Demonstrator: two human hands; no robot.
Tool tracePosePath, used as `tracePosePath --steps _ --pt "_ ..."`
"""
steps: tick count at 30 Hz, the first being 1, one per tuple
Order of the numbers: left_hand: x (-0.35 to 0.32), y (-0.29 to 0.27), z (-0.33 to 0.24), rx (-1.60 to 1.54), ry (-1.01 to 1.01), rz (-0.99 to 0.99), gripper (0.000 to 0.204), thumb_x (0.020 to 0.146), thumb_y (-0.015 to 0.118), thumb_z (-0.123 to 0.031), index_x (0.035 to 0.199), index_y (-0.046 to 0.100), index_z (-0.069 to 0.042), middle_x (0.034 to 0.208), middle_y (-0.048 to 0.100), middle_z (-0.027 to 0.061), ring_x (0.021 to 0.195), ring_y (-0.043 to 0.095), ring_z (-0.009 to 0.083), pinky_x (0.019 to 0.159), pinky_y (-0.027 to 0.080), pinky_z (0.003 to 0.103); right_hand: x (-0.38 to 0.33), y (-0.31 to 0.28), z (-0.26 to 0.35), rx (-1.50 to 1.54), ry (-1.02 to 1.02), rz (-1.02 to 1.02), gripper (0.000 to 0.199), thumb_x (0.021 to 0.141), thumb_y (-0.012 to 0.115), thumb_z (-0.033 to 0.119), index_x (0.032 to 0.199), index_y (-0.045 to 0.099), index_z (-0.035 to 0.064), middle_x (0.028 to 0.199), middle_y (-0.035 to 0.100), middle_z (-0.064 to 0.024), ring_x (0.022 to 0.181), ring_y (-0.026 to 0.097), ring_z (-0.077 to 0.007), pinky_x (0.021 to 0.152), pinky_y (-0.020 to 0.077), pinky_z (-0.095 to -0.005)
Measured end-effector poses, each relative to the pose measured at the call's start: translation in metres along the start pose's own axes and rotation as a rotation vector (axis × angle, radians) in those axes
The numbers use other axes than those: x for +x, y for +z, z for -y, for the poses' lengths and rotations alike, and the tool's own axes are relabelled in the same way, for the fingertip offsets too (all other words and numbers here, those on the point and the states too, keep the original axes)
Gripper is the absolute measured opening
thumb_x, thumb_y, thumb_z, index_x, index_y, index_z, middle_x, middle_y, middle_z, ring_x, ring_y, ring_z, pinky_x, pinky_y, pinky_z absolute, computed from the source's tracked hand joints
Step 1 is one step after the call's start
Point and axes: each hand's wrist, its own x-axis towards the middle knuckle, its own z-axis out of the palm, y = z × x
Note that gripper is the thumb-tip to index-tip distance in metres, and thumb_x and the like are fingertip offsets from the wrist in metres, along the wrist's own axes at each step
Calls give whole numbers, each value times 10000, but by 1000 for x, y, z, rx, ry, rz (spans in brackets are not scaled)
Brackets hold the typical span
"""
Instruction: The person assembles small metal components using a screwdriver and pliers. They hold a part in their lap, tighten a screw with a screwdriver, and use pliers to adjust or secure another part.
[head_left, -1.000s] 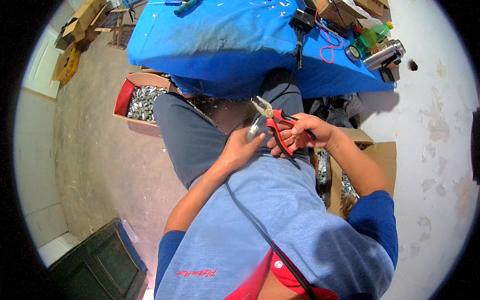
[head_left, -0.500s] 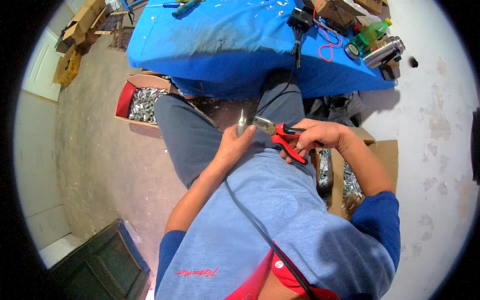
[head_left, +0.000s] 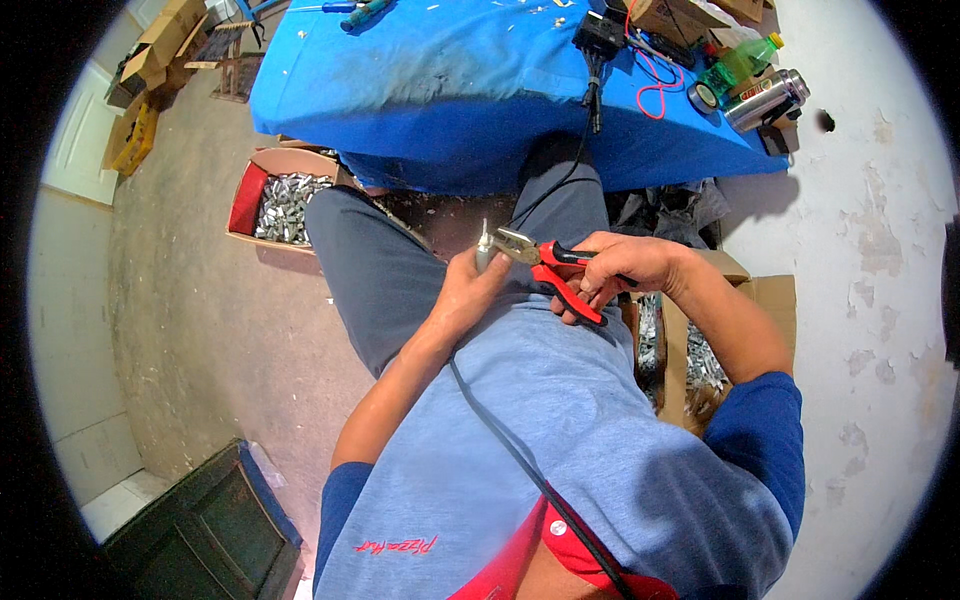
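The right hand [head_left: 630,268] is gripping the red handles of a pair of pliers [head_left: 548,268], its fingers curled around them, the metal nose touching a small grey metal part [head_left: 484,250]. The left hand [head_left: 470,295] is closing around that part, holding it upright over the lap, below the blue table [head_left: 450,90]

Table [head_left: 450,90] with blue cover: screwdrivers [head_left: 350,8] at far left edge; black box [head_left: 600,30], red wire [head_left: 655,85] mid-right; tape roll [head_left: 706,97], green bottle [head_left: 740,62], steel flask [head_left: 765,100] at right corner. Floor [head_left: 200,330]: open carton of metal parts [head_left: 280,200].
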Motion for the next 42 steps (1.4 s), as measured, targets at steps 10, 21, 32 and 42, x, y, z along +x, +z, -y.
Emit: tracePosePath --steps 10,21,32,42 --pt "-3 0 -3 21 -44 18 255 977 579 -296 881 587 -60 657 470 -57 556 403 40 474 323 223 -3 -1 4 -270 77 -23 413 731 594 115 1101 633 -64 979 697 -146 853 686 -199 749 549 -288" --pt "0 -1 4 -23 -24 56 275 983 574 -313 1012 609 -42 654 449 -66 545 383 40 470 302 213 -1 4 2 -178 29 -32 312 716 614 161 950 660 -40 850 684 -119 734 657 -172 650 543 -293" --pt "2 1 5 15 -26 14 295 978 578 -336 900 582 -52 649 465 -55 549 397 46 472 310 223 2 1 -2 -206 19 -54 331 727 607 176 979 652 -34 884 686 -121 781 672 -189 688 557 -314" --pt "0 0 0 108 -9 -16 296 979 577 -307 851 583 -40 678 481 -53 612 408 46 521 340 237 1 18 -15 -1093 -291 -410 391 782 520 151 1127 499 -31 888 626 -275 855 597 -458 781 457 -534"
